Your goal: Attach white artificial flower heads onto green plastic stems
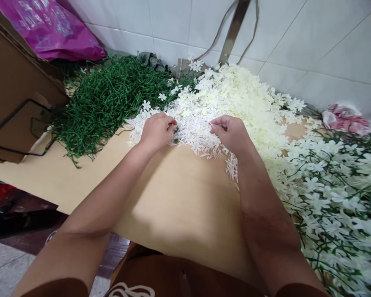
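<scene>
Over the near edge of a heap of thin white stamens (198,128), my left hand (157,131) is closed, thumb and fingers pinched together. A dark green bit shows by its fingertips; whether it is held is unclear. My right hand (230,130) pinches at the right side of the same heap. Something small and white shows at its fingertips, too small to name. Pale yellow-white artificial petals (244,99) are piled behind and to the right. To the left lies a mound of green plastic stems (114,90).
Finished-looking white flowers on green stems (334,198) cover the right side. A cardboard box (15,86) with a black wire frame stands left, a purple bag (55,33) behind it. A tiled wall (170,20) backs the tan board (173,194). A pink-white bundle (349,119) lies far right.
</scene>
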`<state>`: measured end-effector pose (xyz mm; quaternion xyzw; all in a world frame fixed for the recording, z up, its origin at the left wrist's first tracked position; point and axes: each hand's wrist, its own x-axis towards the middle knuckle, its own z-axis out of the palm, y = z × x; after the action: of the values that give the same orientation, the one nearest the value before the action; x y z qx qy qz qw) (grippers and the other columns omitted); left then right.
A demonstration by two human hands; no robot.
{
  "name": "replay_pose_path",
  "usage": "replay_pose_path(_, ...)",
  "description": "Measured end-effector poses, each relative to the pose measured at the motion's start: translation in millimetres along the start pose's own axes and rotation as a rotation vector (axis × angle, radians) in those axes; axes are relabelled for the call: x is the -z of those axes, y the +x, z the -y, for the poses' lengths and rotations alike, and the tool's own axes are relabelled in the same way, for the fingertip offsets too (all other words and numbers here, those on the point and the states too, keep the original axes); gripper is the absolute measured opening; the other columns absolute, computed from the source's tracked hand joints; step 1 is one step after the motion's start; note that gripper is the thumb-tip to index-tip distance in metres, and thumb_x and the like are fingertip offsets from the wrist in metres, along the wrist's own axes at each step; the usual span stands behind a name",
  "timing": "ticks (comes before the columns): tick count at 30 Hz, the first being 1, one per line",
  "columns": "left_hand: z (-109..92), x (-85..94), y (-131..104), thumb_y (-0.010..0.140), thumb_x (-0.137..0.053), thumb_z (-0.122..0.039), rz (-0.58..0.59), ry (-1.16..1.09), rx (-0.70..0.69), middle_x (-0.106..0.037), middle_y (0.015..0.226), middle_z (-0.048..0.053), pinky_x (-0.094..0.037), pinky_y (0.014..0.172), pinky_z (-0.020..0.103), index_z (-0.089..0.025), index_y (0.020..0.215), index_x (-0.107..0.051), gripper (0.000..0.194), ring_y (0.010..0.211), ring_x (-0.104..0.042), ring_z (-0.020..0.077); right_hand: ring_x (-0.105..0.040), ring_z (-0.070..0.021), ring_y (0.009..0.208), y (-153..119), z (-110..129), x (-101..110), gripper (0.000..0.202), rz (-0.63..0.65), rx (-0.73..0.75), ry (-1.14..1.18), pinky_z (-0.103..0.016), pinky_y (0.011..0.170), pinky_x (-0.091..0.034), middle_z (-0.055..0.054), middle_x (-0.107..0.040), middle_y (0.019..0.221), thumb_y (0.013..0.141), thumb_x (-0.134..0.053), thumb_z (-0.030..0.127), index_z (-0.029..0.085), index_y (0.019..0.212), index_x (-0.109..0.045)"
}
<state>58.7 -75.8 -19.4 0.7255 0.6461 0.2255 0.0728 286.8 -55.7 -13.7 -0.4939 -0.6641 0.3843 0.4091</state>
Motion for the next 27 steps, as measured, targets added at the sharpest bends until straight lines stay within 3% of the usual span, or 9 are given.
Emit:
replay_pose_path(3, -15.0, -10.1, -0.6, 0.084, -0.054, -0.022, 0.054, 0.012, -0.062, -0.068, 0.092, 0.011, -0.043, 0.083, 0.037, -0.016, 0.096, -0.074, 0.025, 0.094, -0.060, 0.0261, -0.055, -0.0107, 0.060, 1.7, 2.0, 6.6, 0.012, 0.000, -0.019, 0.094, -0.028, 0.057, -0.044, -0.001, -0.064, 0.068, 0.070, -0.069, 0.019, 0.018, 0.081, -0.064)
replay_pose_path(6, -30.3, -24.1, -6.0, 0.084, -0.052, -0.021, 0.142, 0.068, -0.166, -0.068, 0.099, 0.013, -0.042, 0.084, 0.041, -0.017, 0.102, -0.074, 0.029, 0.098, -0.060, 0.0295, -0.056, -0.0112, 0.064, 2.0, 5.4, 6.5, 0.012, 0.056, -0.017, 0.174, -0.028, 0.059, -0.046, 0.000, -0.062, 0.069, 0.069, -0.072, 0.022, 0.019, 0.074, -0.062)
replay_pose_path(9, -36.4, -33.8, -7.1, 0.083, -0.049, -0.018, 0.148, 0.100, -0.191, -0.067, 0.100, 0.013, -0.041, 0.082, 0.041, -0.017, 0.096, -0.074, 0.028, 0.099, -0.059, 0.0301, -0.052, -0.0095, 0.062, 1.0, 7.8, 1.1, 0.015, 0.059, 0.022, 0.212, -0.028, 0.062, -0.047, 0.002, -0.058, 0.066, 0.069, -0.073, 0.023, 0.020, 0.069, -0.059)
replay_pose_path(12, -30.1, -32.3, -4.5, 0.082, -0.050, -0.017, 0.093, 0.006, -0.132, -0.068, 0.095, 0.011, -0.041, 0.079, 0.036, -0.016, 0.089, -0.072, 0.022, 0.092, -0.060, 0.0255, -0.049, -0.0086, 0.062, -0.4, 8.5, -7.9, 0.013, 0.015, 0.044, 0.234, -0.028, 0.067, -0.046, 0.004, -0.056, 0.067, 0.070, -0.072, 0.020, 0.020, 0.070, -0.059)
replay_pose_path(16, -18.9, -22.5, -6.8, 0.085, -0.051, -0.024, 0.048, -0.088, -0.022, -0.068, 0.087, 0.007, -0.041, 0.072, 0.032, -0.017, 0.090, -0.068, 0.019, 0.079, -0.059, 0.0204, -0.048, -0.0080, 0.059, -1.3, 7.0, -22.6, 0.015, 0.074, 0.010, 0.284, -0.027, 0.064, -0.044, 0.004, -0.055, 0.066, 0.073, -0.071, 0.022, 0.020, 0.071, -0.056)
replay_pose_path(19, -21.1, -23.4, -11.6, 0.085, -0.054, -0.029, 0.124, 0.009, -0.083, -0.068, 0.094, 0.010, -0.042, 0.077, 0.036, -0.017, 0.096, -0.069, 0.023, 0.088, -0.060, 0.0246, -0.049, -0.0078, 0.058, -0.8, 3.0, -30.4, 0.019, 0.116, -0.033, 0.299, -0.025, 0.060, -0.042, 0.004, -0.056, 0.064, 0.071, -0.073, 0.019, 0.019, 0.069, -0.054)
replay_pose_path(22, -28.3, -29.2, -12.6, 0.084, -0.052, -0.022, 0.174, 0.126, -0.143, -0.067, 0.099, 0.012, -0.041, 0.080, 0.039, -0.017, 0.095, -0.070, 0.022, 0.098, -0.060, 0.0290, -0.051, -0.0079, 0.058, -0.6, -1.2, -32.6, 0.019, 0.107, -0.041, 0.307, -0.025, 0.059, -0.041, 0.004, -0.058, 0.062, 0.070, -0.073, 0.016, 0.018, 0.068, -0.054)
replay_pose_path(27, -23.7, -23.3, -10.8, 0.083, -0.054, -0.023, 0.055, -0.088, -0.014, -0.068, 0.086, 0.007, -0.040, 0.071, 0.033, -0.018, 0.084, -0.065, 0.013, 0.080, -0.059, 0.0204, -0.051, -0.0073, 0.060, -2.8, -1.5, -36.9, 0.016, 0.095, 0.050, 0.279, -0.023, 0.057, -0.041, 0.004, -0.057, 0.065, 0.067, -0.074, 0.020, 0.017, 0.068, -0.058)
